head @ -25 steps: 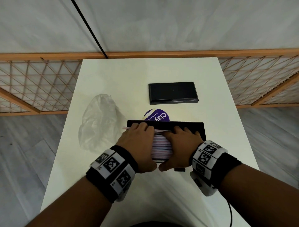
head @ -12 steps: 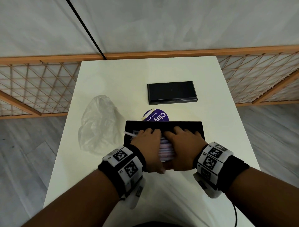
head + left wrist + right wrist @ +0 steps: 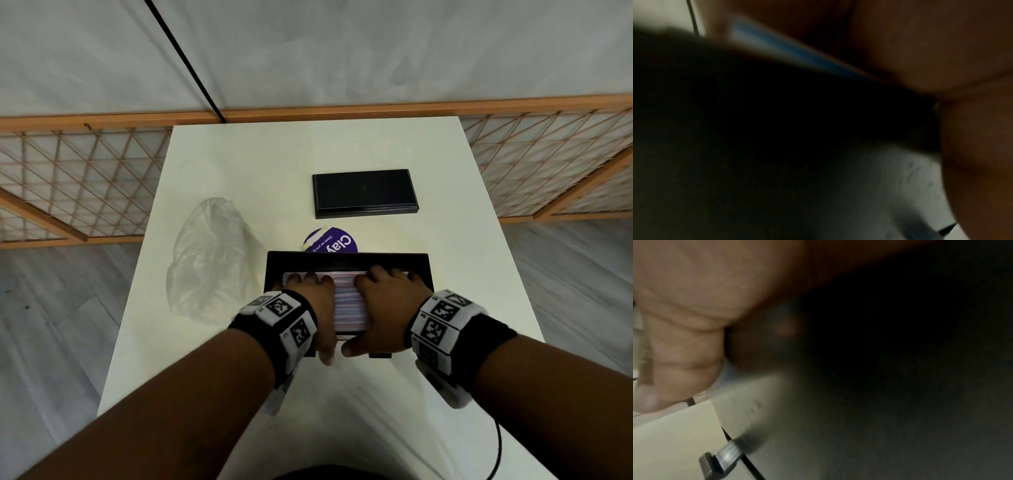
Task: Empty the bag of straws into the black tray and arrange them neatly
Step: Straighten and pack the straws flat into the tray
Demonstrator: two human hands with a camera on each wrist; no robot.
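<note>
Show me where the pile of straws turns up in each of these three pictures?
Head: the straws lie in the black tray, lower middle, between the left hand and right hand.
Left wrist: a blurred blue strip, probably a straw, upper left below the palm.
Right wrist: too dark and blurred to tell.
Shared landmark: the white table.

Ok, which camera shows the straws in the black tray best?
The head view: the straws lie in the black tray between both hands. The left wrist view shows only a blurred blue streak; the right wrist view shows none clearly.
</note>
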